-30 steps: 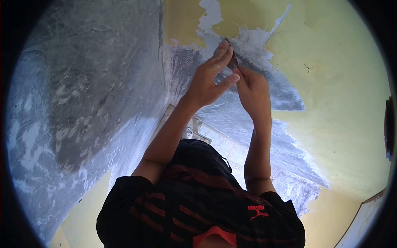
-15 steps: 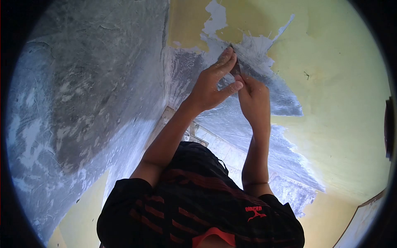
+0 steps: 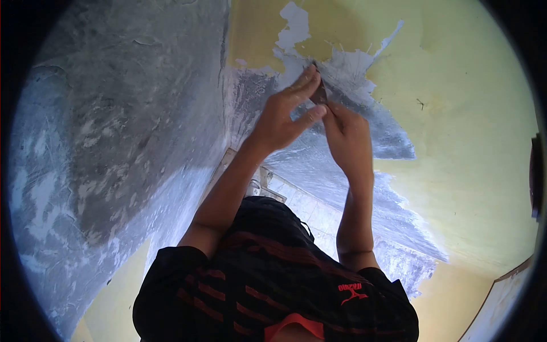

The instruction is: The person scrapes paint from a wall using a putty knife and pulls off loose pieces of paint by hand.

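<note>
My right hand (image 3: 348, 137) is closed on a dark flat scraper (image 3: 318, 93), whose blade lies against the wall. The fingertips of my left hand (image 3: 283, 115) rest on the blade's upper part, and its thumb reaches across to the right hand's fingers. Around the blade is a bare grey patch (image 3: 390, 134) with ragged edges, bordered by yellow paint (image 3: 456, 125). Pale whitish flakes (image 3: 295, 25) of exposed surface show above the hands.
At the left stands a rough grey wall (image 3: 131, 114), meeting the scraped wall in a corner. Pale floor tiles (image 3: 302, 205) show below. A dark object (image 3: 535, 176) is on the far right edge, and a brown-edged frame (image 3: 494, 302) at lower right.
Both hands and the scraper have shifted slightly left. The left thumb has moved a little up and left along with them.
</note>
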{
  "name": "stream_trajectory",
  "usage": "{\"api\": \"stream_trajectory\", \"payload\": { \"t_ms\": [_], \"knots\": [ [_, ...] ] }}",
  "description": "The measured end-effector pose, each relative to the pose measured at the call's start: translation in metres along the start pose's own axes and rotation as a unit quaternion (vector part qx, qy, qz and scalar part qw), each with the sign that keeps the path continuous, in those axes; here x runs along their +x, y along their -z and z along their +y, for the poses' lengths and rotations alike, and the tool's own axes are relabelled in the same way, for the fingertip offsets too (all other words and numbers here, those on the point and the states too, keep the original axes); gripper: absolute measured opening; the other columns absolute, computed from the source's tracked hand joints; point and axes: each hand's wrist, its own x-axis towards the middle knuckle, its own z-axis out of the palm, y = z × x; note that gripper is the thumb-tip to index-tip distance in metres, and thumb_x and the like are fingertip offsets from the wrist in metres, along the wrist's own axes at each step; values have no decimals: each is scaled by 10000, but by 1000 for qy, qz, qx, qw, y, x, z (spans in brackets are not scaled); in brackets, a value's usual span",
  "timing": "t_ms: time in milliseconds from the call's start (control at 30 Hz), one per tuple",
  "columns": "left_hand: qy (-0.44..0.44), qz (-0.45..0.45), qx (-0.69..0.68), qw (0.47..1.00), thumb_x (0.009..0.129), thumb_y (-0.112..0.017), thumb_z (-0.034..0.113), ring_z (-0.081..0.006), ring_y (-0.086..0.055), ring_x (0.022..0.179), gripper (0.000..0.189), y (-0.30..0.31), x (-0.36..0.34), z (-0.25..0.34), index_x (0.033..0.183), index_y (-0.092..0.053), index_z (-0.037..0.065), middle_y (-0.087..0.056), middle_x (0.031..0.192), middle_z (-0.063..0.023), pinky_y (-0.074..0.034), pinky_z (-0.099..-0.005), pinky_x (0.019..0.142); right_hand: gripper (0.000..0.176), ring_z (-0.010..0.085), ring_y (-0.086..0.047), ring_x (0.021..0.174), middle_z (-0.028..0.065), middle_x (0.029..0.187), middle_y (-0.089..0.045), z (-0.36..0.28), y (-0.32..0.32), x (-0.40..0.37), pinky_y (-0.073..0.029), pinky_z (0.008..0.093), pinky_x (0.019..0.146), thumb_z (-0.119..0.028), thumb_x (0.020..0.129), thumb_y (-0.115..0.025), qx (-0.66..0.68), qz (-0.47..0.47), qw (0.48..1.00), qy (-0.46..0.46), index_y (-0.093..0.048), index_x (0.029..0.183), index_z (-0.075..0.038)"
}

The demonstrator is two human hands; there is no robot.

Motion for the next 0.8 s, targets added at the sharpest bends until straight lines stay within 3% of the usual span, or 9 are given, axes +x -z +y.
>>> {"api": "stream_trajectory", "payload": {
  "t_ms": [100,200,300,367,467,500,633,667,800],
  "knots": [
    [9,1,12,1000,953,-752,384,-364,-341,1527,761,-6,-3,0,1483,-481,-90,-377,1598,-312,-305,-431,1234,245,464,-680,812,248,834,-686,4,0,5,-522,505,696,-255,980,-628,3,-32,999,-30,-751,1049,-55],
    [-15,51,42,998,960,-739,404,-362,-334,1531,767,3,1,-7,1484,-480,-92,-389,1591,-313,-309,-434,1232,232,462,-684,816,243,833,-690,3,-12,13,-524,501,697,-240,977,-631,-9,1,1000,28,-754,1063,-62],
    [-6,8,23,1000,957,-734,427,-365,-315,1540,803,8,-1,-6,1500,-455,-93,-389,1591,-313,-299,-438,1238,232,471,-676,804,239,828,-692,-2,-9,-2,-523,498,693,-237,974,-639,-2,15,999,44,-754,1075,-64],
    [-13,-25,38,999,954,-732,446,-365,-306,1545,826,-1,-1,3,1509,-442,-92,-392,1589,-313,-279,-445,1248,232,483,-665,797,241,829,-693,2,-2,-3,-522,486,683,-239,975,-647,34,-19,998,-49,-754,1090,-68],
    [-28,23,66,997,944,-740,460,-364,-303,1547,835,6,0,-8,1510,-449,-81,-376,1601,-306,-264,-447,1255,233,478,-662,767,243,807,-688,8,-23,12,-517,465,659,-235,980,-649,19,12,999,27,-747,1083,-50],
    [-26,12,77,997,960,-713,465,-355,-270,1561,822,12,2,-13,1559,-417,-15,-329,1648,-261,-264,-446,1249,233,478,-662,767,243,807,-688,7,-23,11,-517,465,659,-235,980,-649,18,14,999,25,-747,1083,-50],
    [-9,-36,47,998,965,-703,481,-354,-265,1563,839,12,-1,-5,1561,-403,-27,-317,1652,-263,-260,-448,1250,231,461,-666,744,246,790,-680,-2,-5,1,-508,454,650,-231,984,-643,38,-5,999,-23,-742,1048,-31],
    [-3,-30,51,998,966,-702,482,-354,-264,1563,847,4,-1,-2,1565,-393,-31,-310,1656,-262,-257,-447,1251,230,458,-665,740,248,787,-676,-3,1,2,-506,459,650,-233,984,-642,46,-18,997,-51,-742,1032,-31],
    [-7,24,49,999,950,-719,507,-378,-267,1557,888,3,2,-7,1552,-394,-59,-315,1639,-292,-258,-455,1258,235,456,-659,732,257,776,-658,-5,-7,20,-501,459,647,-231,978,-642,8,-14,1000,-6,-737,1005,-17]
  ]
}}
